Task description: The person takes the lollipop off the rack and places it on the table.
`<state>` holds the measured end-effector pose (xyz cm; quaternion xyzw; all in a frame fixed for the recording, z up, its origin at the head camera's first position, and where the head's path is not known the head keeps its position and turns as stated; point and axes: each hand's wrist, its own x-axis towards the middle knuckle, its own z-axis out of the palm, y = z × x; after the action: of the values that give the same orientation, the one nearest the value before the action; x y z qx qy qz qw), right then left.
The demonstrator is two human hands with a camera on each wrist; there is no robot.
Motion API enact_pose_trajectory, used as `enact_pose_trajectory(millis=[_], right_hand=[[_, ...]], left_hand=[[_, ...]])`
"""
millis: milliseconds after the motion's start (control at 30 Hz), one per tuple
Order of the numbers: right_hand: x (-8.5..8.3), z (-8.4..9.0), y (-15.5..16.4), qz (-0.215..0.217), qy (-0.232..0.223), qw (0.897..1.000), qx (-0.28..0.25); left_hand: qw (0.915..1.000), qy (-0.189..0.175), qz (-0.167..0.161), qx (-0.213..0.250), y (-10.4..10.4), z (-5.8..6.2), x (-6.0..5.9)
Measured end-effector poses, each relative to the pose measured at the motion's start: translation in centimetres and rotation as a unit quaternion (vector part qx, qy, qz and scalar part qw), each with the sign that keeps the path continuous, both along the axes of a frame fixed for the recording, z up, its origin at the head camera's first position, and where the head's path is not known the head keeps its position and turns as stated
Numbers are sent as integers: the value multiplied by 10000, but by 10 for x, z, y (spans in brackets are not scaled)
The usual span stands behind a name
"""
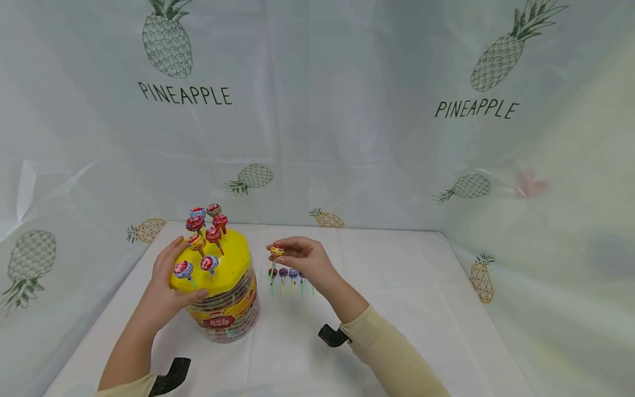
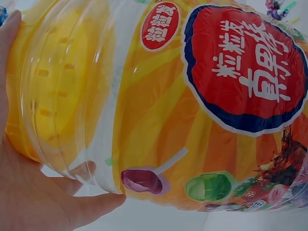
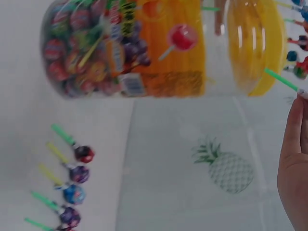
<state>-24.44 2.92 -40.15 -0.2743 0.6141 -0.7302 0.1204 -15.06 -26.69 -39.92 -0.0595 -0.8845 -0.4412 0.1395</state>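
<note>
Pineapple-print cloth covers the table (image 1: 397,286) and hangs as the backdrop (image 1: 317,110) behind it.

Candy jar (image 1: 225,300) stands on the left half of the table, clear plastic with a yellow and red label, full of wrapped lollipops. Its yellow lid (image 1: 225,264) has holes, and several lollipops (image 1: 205,231) stand in them sticks down, heads up, mostly red, two with blue.

Left hand (image 1: 168,281) wraps the left side of the jar at lid height: fingers on the far side, thumb on the near rim. Left wrist view confirms palm and thumb pressed to the jar wall just under the lid. Grip is a loose curl round the jar.

Right hand (image 1: 305,259) hovers just right of the jar, above the table. Thumb and fingertips pinch one lollipop (image 1: 276,251) by its head, yellow and red wrapper, green stick hanging down. Grip tight on the head; remaining fingers curled.

Row of loose lollipops (image 1: 290,275) lies on the table right under that hand, one red and the rest purple or blue, green and yellow sticks pointing toward the near side. Right wrist view shows at least five in the row, well apart from the jar base.
</note>
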Motion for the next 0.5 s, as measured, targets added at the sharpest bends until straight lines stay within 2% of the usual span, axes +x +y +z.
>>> enact_pose_trajectory(millis=[267,500], right_hand=[[-13,-39,26,-522,-327,9969,483],[-21,-64,49,-849,-637,9907,846]], left_hand=[[10000,-6,66,49,1,-1,1],[9999,28,35,115,2,-1,1]])
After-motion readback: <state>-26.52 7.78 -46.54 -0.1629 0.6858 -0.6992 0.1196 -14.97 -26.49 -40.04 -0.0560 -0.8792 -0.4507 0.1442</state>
